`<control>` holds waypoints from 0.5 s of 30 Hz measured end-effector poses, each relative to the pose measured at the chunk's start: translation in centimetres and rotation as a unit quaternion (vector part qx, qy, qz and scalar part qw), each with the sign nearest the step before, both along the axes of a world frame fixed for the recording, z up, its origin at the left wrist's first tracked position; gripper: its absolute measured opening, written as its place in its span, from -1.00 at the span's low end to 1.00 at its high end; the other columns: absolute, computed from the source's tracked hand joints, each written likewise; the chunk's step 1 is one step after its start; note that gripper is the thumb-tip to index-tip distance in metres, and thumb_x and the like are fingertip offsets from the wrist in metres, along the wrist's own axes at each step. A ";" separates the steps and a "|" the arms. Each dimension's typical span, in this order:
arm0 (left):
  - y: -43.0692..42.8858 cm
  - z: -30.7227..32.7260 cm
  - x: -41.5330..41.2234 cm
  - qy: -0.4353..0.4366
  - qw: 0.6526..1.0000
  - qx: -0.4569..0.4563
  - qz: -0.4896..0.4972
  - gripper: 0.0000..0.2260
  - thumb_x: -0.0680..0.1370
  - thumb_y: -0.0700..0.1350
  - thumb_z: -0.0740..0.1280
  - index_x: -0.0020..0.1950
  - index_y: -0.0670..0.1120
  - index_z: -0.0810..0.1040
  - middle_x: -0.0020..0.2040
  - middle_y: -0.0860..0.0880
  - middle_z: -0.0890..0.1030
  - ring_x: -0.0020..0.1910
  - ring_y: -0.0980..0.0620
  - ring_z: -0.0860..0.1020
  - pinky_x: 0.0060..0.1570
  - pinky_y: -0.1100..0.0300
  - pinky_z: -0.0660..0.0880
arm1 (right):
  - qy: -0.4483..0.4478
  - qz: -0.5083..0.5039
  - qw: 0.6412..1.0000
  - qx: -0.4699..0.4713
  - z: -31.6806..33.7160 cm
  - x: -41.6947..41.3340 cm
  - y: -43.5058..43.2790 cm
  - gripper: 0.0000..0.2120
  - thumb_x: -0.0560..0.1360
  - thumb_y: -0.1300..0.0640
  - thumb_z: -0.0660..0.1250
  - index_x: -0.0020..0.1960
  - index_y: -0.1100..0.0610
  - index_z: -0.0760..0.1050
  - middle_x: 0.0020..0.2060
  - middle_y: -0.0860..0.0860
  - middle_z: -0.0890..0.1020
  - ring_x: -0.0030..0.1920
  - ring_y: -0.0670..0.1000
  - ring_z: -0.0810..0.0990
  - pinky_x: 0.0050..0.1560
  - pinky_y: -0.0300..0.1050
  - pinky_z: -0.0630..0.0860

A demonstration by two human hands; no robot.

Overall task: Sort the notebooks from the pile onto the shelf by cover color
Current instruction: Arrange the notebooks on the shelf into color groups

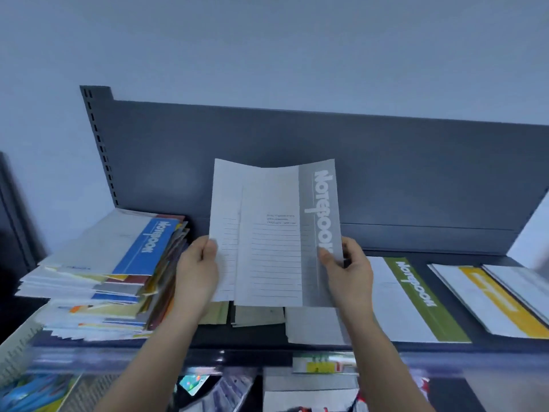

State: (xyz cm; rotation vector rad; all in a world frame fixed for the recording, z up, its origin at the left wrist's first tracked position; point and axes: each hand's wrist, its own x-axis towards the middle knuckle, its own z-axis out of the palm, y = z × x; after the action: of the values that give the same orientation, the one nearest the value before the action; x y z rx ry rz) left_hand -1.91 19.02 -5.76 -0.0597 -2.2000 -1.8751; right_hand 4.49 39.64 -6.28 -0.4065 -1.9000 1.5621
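Both hands are up over the shelf [255,334]: the left hand [197,269] pinches the left edge and the right hand [349,272] pinches the right edge of the grey notebook [276,233], held upright, with what looks like a second cover fanned out behind it. "Notebook" reads along its grey band; the small print is too blurred. To the right, a green notebook [416,298] marked "Notebook" and a yellow notebook [499,298] already lie sorted. Early days, I'd say: the pile [104,278] at left stands tall, blue "Notebook" on top.
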 end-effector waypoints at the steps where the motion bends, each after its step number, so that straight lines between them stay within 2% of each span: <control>1: 1.2 -0.3 0.5 0.006 1.000 -0.008 0.004 -0.77 0.66 -0.14 0.12 -0.12 -0.05 0.51 -0.20 0.08 0.53 -0.14 0.03 0.46 -0.09 0.13 0.33 | -0.007 -0.014 1.000 0.012 -0.1 0.9 1.7 -0.80 0.53 0.15 0.36 0.13 0.01 0.52 -0.08 -0.18 0.62 -0.08 -0.17 0.58 -0.18 -0.28 0.47; 4: 4.9 -1.5 2.0 0.015 1.000 -0.024 -0.002 -0.79 0.66 -0.17 0.12 -0.02 -0.13 0.54 -0.11 -0.02 0.57 -0.07 -0.03 0.49 -0.05 0.11 0.36 | -0.022 -0.037 0.999 0.005 -0.6 3.4 6.3 -0.80 0.54 0.13 0.36 0.14 -0.03 0.51 -0.10 -0.16 0.63 -0.11 -0.14 0.60 -0.12 -0.19 0.53; 7: 8.7 -2.9 3.5 0.015 0.999 -0.030 -0.009 -0.78 0.66 -0.18 0.12 -0.04 -0.18 0.54 -0.14 -0.04 0.57 -0.11 -0.05 0.49 -0.11 0.12 0.36 | -0.026 -0.059 0.998 0.012 -1.3 5.4 10.7 -0.81 0.55 0.16 0.33 0.14 -0.03 0.50 -0.15 -0.24 0.59 -0.13 -0.17 0.58 -0.07 -0.17 0.51; 10: 11.6 -4.1 4.7 0.004 0.998 -0.059 -0.006 -0.76 0.66 -0.18 0.12 -0.06 -0.23 0.52 -0.18 -0.08 0.54 -0.23 -0.02 0.45 -0.25 0.14 0.34 | -0.043 -0.080 0.996 0.010 -2.0 6.9 14.8 -0.83 0.56 0.17 0.30 0.13 0.00 0.50 -0.13 -0.21 0.59 -0.07 -0.05 0.60 0.04 -0.04 0.53; 12: 13.0 -4.6 5.1 -0.016 0.996 -0.085 -0.002 -0.77 0.66 -0.16 0.11 -0.07 -0.20 0.51 -0.22 -0.05 0.52 -0.26 0.01 0.43 -0.28 0.17 0.32 | -0.054 -0.093 0.994 0.002 -2.5 7.6 17.2 -0.84 0.57 0.17 0.28 0.11 -0.03 0.49 -0.11 -0.16 0.60 -0.04 0.00 0.59 0.03 -0.02 0.53; 15: 14.6 -5.6 4.8 -0.041 0.994 -0.103 -0.007 -0.75 0.66 -0.15 0.10 -0.08 -0.19 0.51 -0.20 -0.09 0.53 -0.24 -0.02 0.44 -0.32 0.19 0.32 | -0.073 -0.101 0.992 -0.001 -3.0 8.0 20.0 -0.87 0.58 0.16 0.26 0.08 -0.04 0.46 -0.08 -0.06 0.60 -0.09 -0.01 0.57 -0.08 -0.09 0.48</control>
State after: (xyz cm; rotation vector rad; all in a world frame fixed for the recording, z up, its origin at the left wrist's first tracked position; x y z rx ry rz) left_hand 2.89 33.57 -11.35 -0.0364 -2.4474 -1.6784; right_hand 12.51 59.65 -9.30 -0.7079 -1.8992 1.4347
